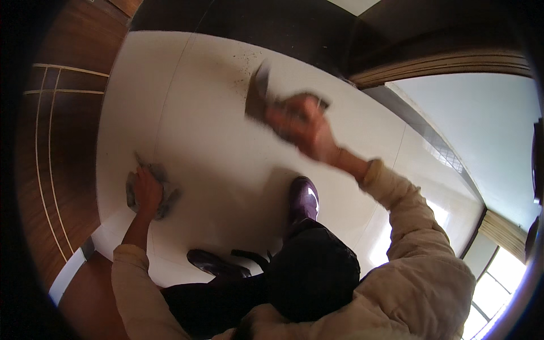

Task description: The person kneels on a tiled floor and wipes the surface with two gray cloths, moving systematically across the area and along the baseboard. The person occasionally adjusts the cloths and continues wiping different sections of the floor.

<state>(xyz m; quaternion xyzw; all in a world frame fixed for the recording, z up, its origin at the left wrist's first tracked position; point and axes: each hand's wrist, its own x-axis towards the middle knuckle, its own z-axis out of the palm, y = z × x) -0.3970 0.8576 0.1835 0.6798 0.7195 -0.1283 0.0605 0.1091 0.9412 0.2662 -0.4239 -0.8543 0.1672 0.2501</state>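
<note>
My left hand (148,189) presses down on a crumpled grey cloth (132,199) on the cream tiled floor (204,123), its fingers curled into the fabric. My right hand (301,123) is raised off to the upper right, blurred by motion. It grips a flat-bladed tool (263,80), probably a scraper; the blade points away from me and a dark end sticks out behind the hand. Blur hides the tool's exact shape. Small bits of debris (243,70) lie scattered on the floor just beyond the blade.
A brown wooden door or panel (76,140) with pale inlaid lines runs along the left. Dark flooring (255,25) borders the tiles at the far side. A pale wall (476,123) rises on the right. My dark purple boots (304,197) stand close below the hands.
</note>
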